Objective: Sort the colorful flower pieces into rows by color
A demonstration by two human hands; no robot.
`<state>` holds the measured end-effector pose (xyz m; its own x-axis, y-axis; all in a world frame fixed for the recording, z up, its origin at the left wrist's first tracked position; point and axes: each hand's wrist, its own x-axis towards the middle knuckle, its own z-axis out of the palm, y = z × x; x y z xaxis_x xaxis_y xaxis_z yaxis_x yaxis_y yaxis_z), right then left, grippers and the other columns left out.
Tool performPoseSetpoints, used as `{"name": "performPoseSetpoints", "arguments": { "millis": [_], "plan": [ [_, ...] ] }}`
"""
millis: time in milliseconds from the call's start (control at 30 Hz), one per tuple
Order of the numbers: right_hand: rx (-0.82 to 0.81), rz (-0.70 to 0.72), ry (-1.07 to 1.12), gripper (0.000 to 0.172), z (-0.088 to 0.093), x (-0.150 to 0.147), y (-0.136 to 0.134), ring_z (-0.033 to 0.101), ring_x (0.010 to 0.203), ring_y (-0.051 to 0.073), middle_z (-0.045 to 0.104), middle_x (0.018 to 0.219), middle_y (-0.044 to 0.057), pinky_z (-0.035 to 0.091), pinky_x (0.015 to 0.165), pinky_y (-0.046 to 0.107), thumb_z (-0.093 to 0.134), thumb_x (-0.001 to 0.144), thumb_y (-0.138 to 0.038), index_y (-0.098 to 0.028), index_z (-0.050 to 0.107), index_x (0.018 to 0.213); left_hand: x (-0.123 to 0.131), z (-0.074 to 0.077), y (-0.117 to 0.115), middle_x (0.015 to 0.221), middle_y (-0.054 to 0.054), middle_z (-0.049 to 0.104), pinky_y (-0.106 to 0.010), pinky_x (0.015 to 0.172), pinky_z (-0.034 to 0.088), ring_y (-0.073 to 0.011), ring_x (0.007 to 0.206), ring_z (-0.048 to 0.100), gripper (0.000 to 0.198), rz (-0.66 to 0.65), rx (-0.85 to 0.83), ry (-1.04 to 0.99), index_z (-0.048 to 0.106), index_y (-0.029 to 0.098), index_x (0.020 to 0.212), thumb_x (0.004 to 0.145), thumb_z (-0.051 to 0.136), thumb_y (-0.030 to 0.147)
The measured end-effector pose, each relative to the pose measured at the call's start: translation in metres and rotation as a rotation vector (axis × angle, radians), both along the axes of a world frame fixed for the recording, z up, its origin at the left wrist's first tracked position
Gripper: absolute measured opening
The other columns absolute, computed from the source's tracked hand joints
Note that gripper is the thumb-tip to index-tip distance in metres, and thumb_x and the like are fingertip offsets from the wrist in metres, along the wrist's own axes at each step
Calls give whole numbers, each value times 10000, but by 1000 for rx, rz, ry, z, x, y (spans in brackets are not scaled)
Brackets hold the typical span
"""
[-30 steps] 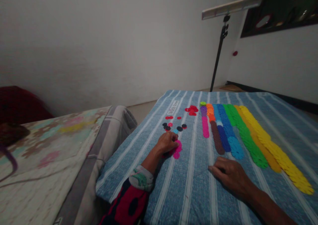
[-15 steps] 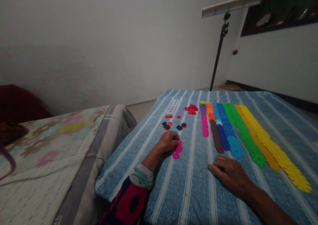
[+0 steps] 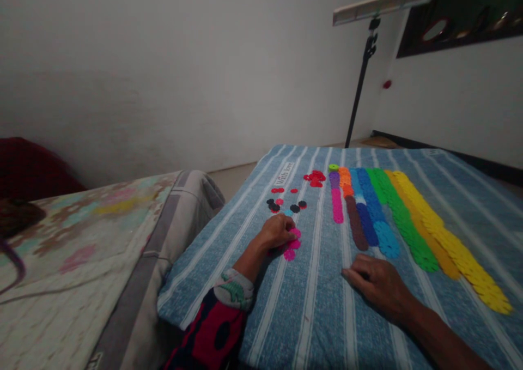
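On a blue striped cloth [image 3: 310,299], my left hand [image 3: 278,231] lies curled over a small heap of pink discs [image 3: 292,246], fingertips pinched on one of them. My right hand [image 3: 376,283] rests flat on the cloth with loosely bent fingers and holds nothing, just below the near ends of the brown row [image 3: 356,224] and blue row [image 3: 370,217]. Further rows of overlapping discs run beside them: pink [image 3: 337,206], light blue [image 3: 385,238], green [image 3: 404,220] and yellow [image 3: 449,239]. Loose black discs [image 3: 295,208] and a red cluster [image 3: 315,179] lie beyond my left hand.
A single lime disc [image 3: 333,168] sits at the far end of the rows. A light bar on a black stand [image 3: 362,81] rises behind the cloth. A patterned mattress [image 3: 81,250] lies to the left, with a dark red object [image 3: 32,168] behind it.
My left hand has shifted very slightly on the pink discs, and a few of them lie a little differently. My right hand has stayed put.
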<state>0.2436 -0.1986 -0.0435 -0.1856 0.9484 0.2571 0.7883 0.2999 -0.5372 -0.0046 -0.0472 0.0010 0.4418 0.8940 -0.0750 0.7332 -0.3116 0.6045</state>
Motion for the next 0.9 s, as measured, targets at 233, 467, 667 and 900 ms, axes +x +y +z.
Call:
{"name": "performPoseSetpoints", "arguments": {
  "millis": [233,467,667,900],
  "plan": [
    [6,8,5,441,-1,1,1,541,556,137,527,597,-8,357,577,283,473,933,-387,-211,458,530,-2,-5,3,642,14,586,-234,600,364,-131,644,519,34,-113,108,15,702,170,699,676,678,160],
    [-18,6,-6,429,-1,1,1,544,573,139,522,605,-9,350,586,286,472,934,-375,-209,455,539,-3,-13,7,685,15,586,-224,617,386,-126,660,529,62,-94,104,-31,694,163,735,714,672,217],
    [-15,5,-1,436,-2,1,1,545,571,140,525,607,-10,347,585,287,470,937,-379,-211,465,535,-5,-17,9,699,21,587,-234,670,415,-128,692,547,44,-77,132,-101,654,158,728,691,657,182],
    [-7,4,7,438,-6,1,1,537,565,137,523,609,-10,351,587,284,469,947,-379,-209,468,543,-8,-20,10,630,38,553,-226,591,387,-114,616,505,86,39,67,-209,597,168,731,744,612,252]
  ]
}}
